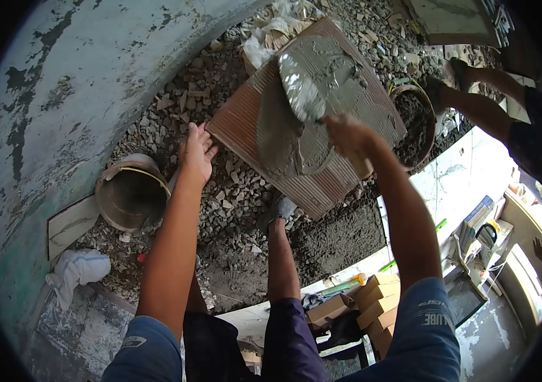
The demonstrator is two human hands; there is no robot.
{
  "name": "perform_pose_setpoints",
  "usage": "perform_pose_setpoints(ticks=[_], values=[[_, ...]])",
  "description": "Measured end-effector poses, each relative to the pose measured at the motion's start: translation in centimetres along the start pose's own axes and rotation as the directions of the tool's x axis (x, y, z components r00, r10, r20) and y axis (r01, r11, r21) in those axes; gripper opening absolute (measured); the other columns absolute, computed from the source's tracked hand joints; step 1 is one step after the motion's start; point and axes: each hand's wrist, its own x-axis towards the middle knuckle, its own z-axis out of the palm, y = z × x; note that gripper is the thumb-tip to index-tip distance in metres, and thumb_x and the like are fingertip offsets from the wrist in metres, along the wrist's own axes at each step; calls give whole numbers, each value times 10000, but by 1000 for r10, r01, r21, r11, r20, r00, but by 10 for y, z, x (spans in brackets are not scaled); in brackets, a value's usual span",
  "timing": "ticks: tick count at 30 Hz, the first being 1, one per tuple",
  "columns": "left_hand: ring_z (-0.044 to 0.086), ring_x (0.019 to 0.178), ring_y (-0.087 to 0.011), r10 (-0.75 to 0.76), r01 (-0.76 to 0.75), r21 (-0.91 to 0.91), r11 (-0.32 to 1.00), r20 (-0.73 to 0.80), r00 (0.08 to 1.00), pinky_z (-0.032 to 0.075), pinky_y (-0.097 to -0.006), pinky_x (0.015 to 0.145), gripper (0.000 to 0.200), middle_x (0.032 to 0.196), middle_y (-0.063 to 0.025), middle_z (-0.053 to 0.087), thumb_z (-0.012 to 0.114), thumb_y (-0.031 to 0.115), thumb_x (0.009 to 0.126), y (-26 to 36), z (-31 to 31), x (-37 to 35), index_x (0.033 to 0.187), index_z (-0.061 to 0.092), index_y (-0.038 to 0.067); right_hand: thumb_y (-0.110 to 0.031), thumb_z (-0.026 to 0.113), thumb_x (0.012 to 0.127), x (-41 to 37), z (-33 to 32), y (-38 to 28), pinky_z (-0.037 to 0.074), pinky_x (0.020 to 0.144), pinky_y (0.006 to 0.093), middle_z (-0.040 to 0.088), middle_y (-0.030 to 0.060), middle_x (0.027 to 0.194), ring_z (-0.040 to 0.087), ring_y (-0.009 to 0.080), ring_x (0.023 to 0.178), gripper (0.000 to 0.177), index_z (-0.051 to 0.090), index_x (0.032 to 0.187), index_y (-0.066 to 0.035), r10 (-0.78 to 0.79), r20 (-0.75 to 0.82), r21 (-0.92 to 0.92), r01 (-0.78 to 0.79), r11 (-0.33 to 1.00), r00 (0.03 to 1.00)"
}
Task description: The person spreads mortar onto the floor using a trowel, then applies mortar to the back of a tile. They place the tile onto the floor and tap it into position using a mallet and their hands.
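Note:
A large reddish-brown tile (236, 121) lies ridged side up over the rubble, tilted in view, with wet grey mortar (328, 76) spread over its middle. In my right hand (350, 137) is the wooden handle of a trowel (301, 89), whose mortar-smeared blade, blurred by motion, lies over the mortar layer. My left hand (198, 155) is at the tile's left corner, fingers apart and fingertips right by the edge. Below that corner, beside my left forearm, stands a bucket (108, 197) with grey residue inside.
Broken rubble (226, 184) covers the ground around my foot (277, 213). Right of the tile stands a bucket of dark mortar (414, 127), close to another person's legs (487, 102). A peeling wall (92, 83) rises at left. Cardboard boxes (379, 305) sit at lower right.

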Motion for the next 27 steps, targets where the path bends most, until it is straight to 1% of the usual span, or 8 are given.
perform_pose_setpoints(ticks=[3,5,6,8,11,15,23,27], values=[[187,1428,-345,-49,49,-6,999,37,998,181,-471,1123,670,1522,-173,278,282,533,997,7,-1,-4,1455,304,44,-197,409,986,-15,42,0,469,430,304,562,65,683,523,137,503,295,578,1144,-14,-36,-42,1,36,999,998],[141,1440,-359,-43,41,22,999,79,996,159,-470,1133,720,1543,-184,225,272,575,983,8,-8,-1,1467,279,43,-341,425,973,-18,67,1,507,629,426,598,162,657,610,291,585,456,602,843,59,-65,-90,-90,57,994,994],[137,1441,-355,-57,50,61,997,105,993,159,-465,1133,746,1545,-187,215,271,597,973,9,-9,1,1471,270,42,-341,425,973,-18,79,1,507,629,426,598,162,657,610,291,585,456,602,843,59,-67,-87,-87,59,994,994],[127,1444,-347,-81,61,136,989,147,986,157,-452,1132,829,1551,-197,193,264,666,939,11,-14,0,1482,244,41,-355,433,956,-18,104,2,492,751,480,627,257,740,633,424,751,478,599,803,66,-118,-221,-148,87,985,968],[132,1444,-337,-87,55,161,986,199,976,160,-447,1129,843,1550,-196,197,254,682,931,15,-18,-1,1482,249,43,-370,439,948,-22,132,7,468,793,526,630,297,824,588,494,885,464,613,847,48,-239,-255,-299,158,941,937],[138,1445,-326,-95,46,221,974,219,971,159,-444,1127,865,1544,-205,208,234,704,920,19,-23,-2,1481,255,46,-379,428,960,-41,166,4,458,803,550,626,316,857,586,506,892,468,605,930,53,-209,-351,-287,107,952,913],[167,1439,-328,-67,-53,415,908,270,961,119,-449,1145,931,1532,-200,246,265,766,871,35,-33,-6,1467,305,52,-357,427,979,-54,238,-6,446,795,569,603,353,843,577,529,882,439,525,881,59,-83,-393,-81,55,995,916],[199,1433,-309,-34,-100,454,885,277,960,130,-451,1142,934,1537,-168,255,291,772,862,40,-41,-5,1471,306,64,-355,440,975,-71,251,-2,447,786,564,609,342,872,575,526,895,403,515,944,40,46,-527,7,-49,999,848]])
